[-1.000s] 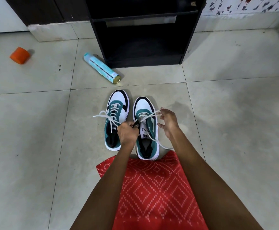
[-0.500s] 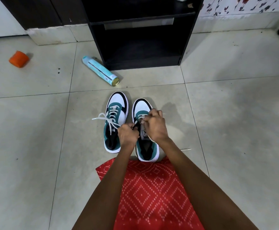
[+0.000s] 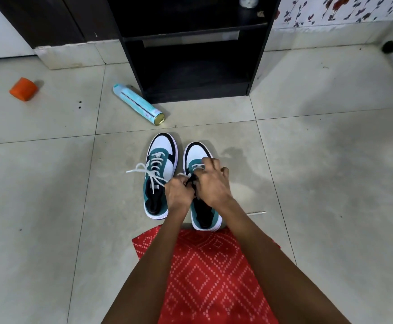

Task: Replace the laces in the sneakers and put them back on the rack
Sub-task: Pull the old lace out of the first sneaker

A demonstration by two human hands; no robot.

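We're lacing the teal-white-black low sneaker (image 3: 196,152) on the floor (image 3: 331,183) before the black wooden rack (image 3: 258,66): left hand (image 3: 178,191) and right hand (image 3: 214,183) both curling tight, pinching its white lace (image 3: 199,166) for tension.

Pale tiled floor (image 3: 50,206), two sneakers (image 3: 161,155) standing side by side, spray can (image 3: 137,104) lying on its side just beside the black rack (image 3: 190,66), small orange object (image 3: 23,88) well apart at left, end of a lace (image 3: 257,213) at right.

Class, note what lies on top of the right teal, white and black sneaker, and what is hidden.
The left hand and right hand sit on the sneaker, gripping its white lace. One lace row shows near the toe; the eyelets beneath are covered.
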